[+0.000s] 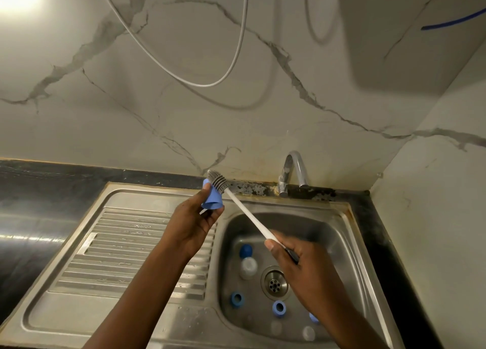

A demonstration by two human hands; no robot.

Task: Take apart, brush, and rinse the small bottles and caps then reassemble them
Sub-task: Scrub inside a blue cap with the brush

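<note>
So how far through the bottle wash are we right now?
Disassembly looks done: loose blue caps and a clear bottle lie apart in the sink. In hand: the left hand holds a blue piece while the right hand holds the brush, its head at that piece. Likely left: brushing the rest, rinsing (no water shows at the tap), reassembly.

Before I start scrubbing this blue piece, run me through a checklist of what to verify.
1. Left hand grips the blue piece: ok, fingers curl round it.
2. Right hand holds the brush by the end of its handle: ok.
3. Brush head inside the blue piece: cannot tell; it lies against the upper end.
4. Tap running for the rinse: not ok, no water shows.
5. Loose pieces kept in the basin: ok, they lie around the drain.
</note>
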